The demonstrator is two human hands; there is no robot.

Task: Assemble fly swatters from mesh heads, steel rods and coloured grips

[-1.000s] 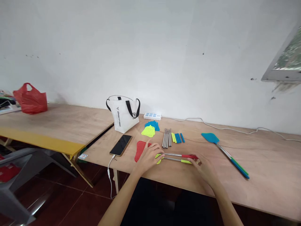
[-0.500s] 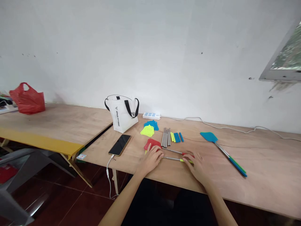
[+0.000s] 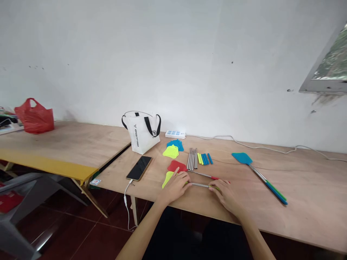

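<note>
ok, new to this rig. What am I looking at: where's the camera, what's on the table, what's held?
No machine here: a person works bare-handed. One head-worn camera, looking forward and down, takes every picture.

The left hand holds a yellow fly swatter near its head; the right hand is at its handle. Just beyond lies a red fly swatter.

On the wooden table are also loose yellow heads, blue heads, metal rods, short yellow and blue tubes, a blue-headed swatter, a phone, a white bag and a power strip.
</note>
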